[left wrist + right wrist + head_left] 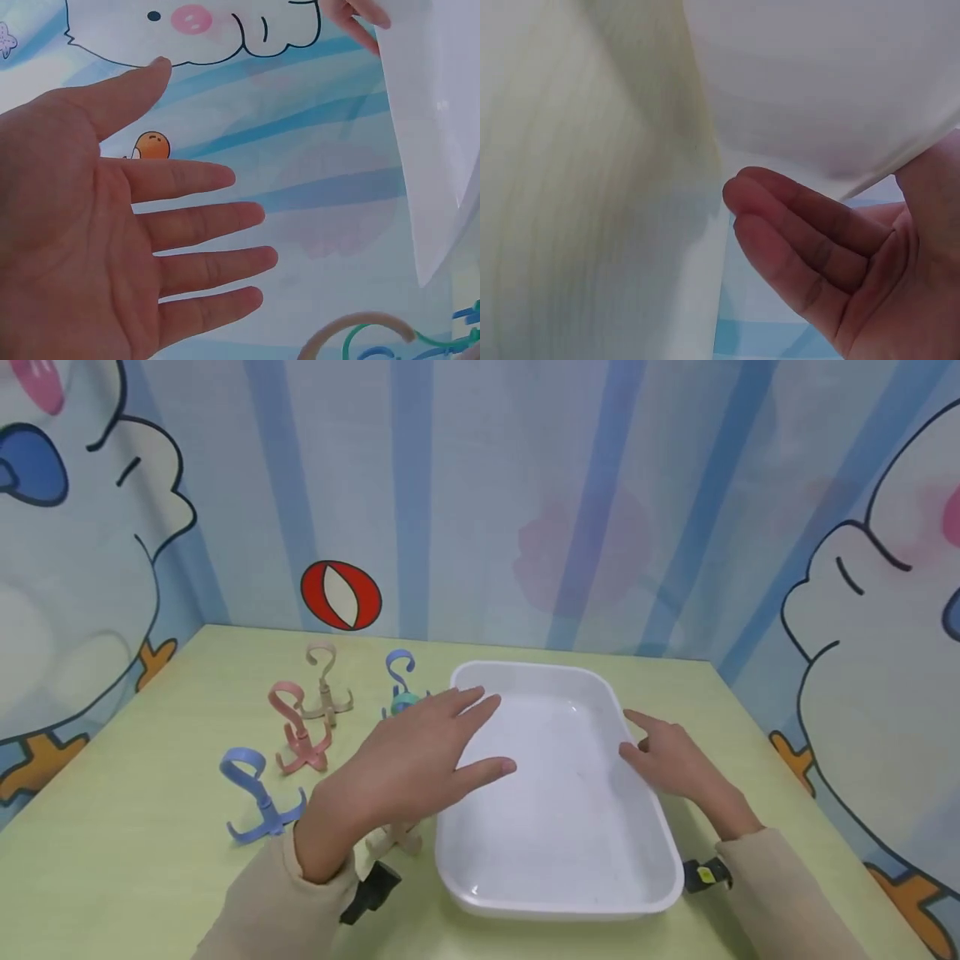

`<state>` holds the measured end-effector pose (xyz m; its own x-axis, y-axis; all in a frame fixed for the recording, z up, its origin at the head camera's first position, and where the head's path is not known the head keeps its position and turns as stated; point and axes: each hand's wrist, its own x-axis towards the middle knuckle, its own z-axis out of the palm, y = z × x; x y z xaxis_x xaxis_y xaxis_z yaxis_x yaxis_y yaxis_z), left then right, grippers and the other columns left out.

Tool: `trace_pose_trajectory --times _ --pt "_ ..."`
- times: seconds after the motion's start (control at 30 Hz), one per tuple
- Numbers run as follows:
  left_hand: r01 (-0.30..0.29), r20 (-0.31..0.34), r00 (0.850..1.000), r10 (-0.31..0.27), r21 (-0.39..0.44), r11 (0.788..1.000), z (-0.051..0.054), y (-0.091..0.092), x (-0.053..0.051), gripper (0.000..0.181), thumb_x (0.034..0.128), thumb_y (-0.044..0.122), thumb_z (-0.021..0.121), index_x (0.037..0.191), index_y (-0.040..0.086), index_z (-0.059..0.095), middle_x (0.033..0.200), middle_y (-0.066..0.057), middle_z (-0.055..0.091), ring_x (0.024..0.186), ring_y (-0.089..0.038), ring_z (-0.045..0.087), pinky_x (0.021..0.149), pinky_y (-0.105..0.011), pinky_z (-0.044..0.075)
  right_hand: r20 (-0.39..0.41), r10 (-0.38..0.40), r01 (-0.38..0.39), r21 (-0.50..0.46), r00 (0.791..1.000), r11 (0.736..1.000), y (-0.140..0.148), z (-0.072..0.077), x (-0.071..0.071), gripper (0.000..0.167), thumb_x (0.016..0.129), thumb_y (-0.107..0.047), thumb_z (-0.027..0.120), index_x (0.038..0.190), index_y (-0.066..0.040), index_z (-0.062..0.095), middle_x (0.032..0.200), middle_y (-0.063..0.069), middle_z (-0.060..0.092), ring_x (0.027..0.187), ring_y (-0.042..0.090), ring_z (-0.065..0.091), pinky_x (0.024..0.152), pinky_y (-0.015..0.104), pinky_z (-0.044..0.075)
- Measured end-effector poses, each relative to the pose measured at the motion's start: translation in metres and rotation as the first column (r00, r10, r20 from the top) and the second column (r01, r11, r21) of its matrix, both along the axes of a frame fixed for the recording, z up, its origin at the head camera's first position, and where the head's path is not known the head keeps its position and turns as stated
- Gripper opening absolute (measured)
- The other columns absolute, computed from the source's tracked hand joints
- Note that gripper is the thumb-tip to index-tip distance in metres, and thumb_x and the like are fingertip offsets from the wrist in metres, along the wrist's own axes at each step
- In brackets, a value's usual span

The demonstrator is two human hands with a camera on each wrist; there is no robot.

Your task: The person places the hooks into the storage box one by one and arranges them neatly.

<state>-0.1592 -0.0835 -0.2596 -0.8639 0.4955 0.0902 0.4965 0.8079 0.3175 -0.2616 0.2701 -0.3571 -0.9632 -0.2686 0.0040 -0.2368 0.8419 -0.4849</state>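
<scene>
A deep white plastic tray (555,793) stands on the table with nothing in it. My left hand (423,756) hovers over its left rim with fingers and thumb spread; the left wrist view shows a bare palm. At the right rim, my right hand (667,756) holds the tray, thumb over the edge and fingers (780,255) bent outside the wall. Left of the tray stand four-armed swivel hooks: a blue hook (262,802), a pink hook (300,735), a beige hook (326,689) and a blue hook (400,668) with a teal part, partly hidden by my left hand.
Another beige hook (397,837) is partly covered by my left wrist, close to the tray's left side. The pale yellow-green table (135,827) ends at a printed curtain (480,527) behind and at both sides.
</scene>
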Motion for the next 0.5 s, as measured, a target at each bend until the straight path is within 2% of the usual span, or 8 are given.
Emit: trace_pose_trajectory --times 0.13,0.33,0.43,0.5 --pt "0.018 0.041 0.999 -0.019 0.029 0.999 0.0 -0.009 0.002 0.073 0.1028 0.056 0.062 0.162 0.016 0.045 0.168 -0.008 0.042 0.155 -0.03 0.042 0.12 -0.055 0.043 0.011 -0.009 0.01 -0.012 1.0 1.0 -0.002 -0.001 0.001 0.066 0.106 -0.02 0.054 0.161 0.008 0.032 0.061 0.006 0.058 0.064 0.016 0.064 0.058 0.032 0.048" --pt "-0.019 0.061 0.998 0.015 0.066 0.998 -0.004 -0.035 0.0 0.068 0.1008 0.047 0.07 0.158 0.014 0.051 0.161 -0.008 0.053 0.15 -0.031 0.049 0.116 -0.055 0.048 0.013 -0.006 0.007 -0.026 1.0 1.0 -0.004 0.001 0.002 0.066 0.105 -0.019 0.053 0.161 0.009 0.032 0.058 0.007 0.056 0.06 0.017 0.062 0.056 0.032 0.047" --pt "-0.029 0.089 0.996 0.018 0.121 0.992 -0.008 -0.052 -0.003 0.065 0.0997 0.042 0.073 0.155 0.014 0.055 0.155 -0.007 0.059 0.145 -0.031 0.055 0.114 -0.054 0.05 0.01 0.002 -0.002 -0.027 1.0 1.0 -0.004 0.001 0.002 0.066 0.106 -0.02 0.053 0.161 0.01 0.031 0.066 0.009 0.064 0.066 0.019 0.067 0.058 0.033 0.051" --pt "-0.035 0.124 0.992 0.015 0.163 0.986 -0.011 -0.062 -0.005 0.062 0.0997 0.041 0.073 0.153 0.014 0.057 0.152 -0.006 0.062 0.131 -0.026 0.066 0.106 -0.05 0.056 0.007 0.011 -0.011 -0.028 1.0 1.0 -0.004 0.001 0.002 0.066 0.106 -0.02 0.054 0.16 0.011 0.031 0.076 0.013 0.071 0.072 0.021 0.071 0.06 0.034 0.054"
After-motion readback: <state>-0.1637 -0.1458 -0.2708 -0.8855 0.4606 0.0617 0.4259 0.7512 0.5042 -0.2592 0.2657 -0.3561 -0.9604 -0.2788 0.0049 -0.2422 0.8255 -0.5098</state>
